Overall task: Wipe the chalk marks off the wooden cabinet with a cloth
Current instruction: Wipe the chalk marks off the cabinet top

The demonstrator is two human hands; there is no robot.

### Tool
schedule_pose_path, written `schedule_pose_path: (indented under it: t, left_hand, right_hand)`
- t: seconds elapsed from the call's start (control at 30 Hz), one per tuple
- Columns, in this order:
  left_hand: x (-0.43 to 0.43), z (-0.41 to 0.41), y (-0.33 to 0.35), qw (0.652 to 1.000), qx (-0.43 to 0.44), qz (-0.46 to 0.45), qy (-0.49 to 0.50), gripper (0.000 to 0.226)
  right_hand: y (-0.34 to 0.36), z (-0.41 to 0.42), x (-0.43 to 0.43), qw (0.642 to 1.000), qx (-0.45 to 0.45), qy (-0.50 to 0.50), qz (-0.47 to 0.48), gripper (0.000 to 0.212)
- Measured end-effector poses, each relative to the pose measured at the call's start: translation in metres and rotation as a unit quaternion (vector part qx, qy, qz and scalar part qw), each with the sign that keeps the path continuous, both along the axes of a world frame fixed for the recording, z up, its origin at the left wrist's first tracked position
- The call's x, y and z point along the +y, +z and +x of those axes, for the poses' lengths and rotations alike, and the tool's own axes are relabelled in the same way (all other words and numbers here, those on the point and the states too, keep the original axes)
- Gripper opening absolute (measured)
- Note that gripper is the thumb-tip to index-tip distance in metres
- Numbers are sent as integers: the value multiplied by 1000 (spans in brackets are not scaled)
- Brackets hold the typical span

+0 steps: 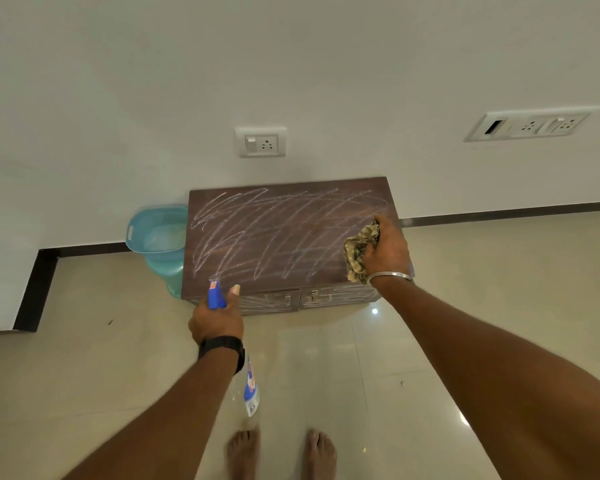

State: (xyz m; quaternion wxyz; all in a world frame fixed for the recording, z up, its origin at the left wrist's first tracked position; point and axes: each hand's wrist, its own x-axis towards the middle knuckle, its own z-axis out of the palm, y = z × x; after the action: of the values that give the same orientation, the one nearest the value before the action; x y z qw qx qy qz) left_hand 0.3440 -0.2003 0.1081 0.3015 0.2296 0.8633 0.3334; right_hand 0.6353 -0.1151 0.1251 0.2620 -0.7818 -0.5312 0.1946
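A teal plastic tub (155, 230) stands below a wall socket (261, 142).

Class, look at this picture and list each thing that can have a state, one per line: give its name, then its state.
Cabinet top: covered in chalk scribbles, not yet wiped.
Cabinet doors: both closed.
Cloth: bunched up, gripped in the right hand.
Spray bottle: held in the left hand, nozzle aimed at the cabinet.
Blue bin: upright, open, beside the cabinet.
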Motion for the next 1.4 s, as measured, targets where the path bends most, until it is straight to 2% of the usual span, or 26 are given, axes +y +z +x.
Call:
schedule_pose_path:
  t: [0.2,0.4,0.53,0.63,0.8,0.93,1.1,1.23,1.4]
  left_hand:
    - [-8,-6,2,999,-13,-36,0,48]
    - [-14,73,11,984,-87,-29,-151,47]
    - [-14,115,17,970,-71,-33,-231,44]
    - [-12,125,24,961,-66,-36,-266,47]
    - [-4,106,29,968,-64,-13,-244,55]
    - [19,77,34,978,-57,-7,-201,55]
    - [66,44,42,985,-77,17,-155,42]
    - [102,15,43,987,-51,32,-148,35]
    - [130,-28,30,993,-27,29,-113,49]
  right_hand:
    - [-10,-11,2,1000,-6,13,-7,59]
    - [-9,-19,4,999,4,41,-5,66]
    - [-11,-23,8,996,-25,86,4,68]
    - [-12,-21,10,997,-20,79,1,66]
    - [-16,-1,21,1000,-10,27,-10,42]
    - [-14,13,33,996,-75,-15,-38,25]
    - [-20,21,61,985,-165,-1,-49,30]
    - [-36,23,83,981,-183,-20,-58,29]
    - [-58,25,105,981,-172,-56,-65,23]
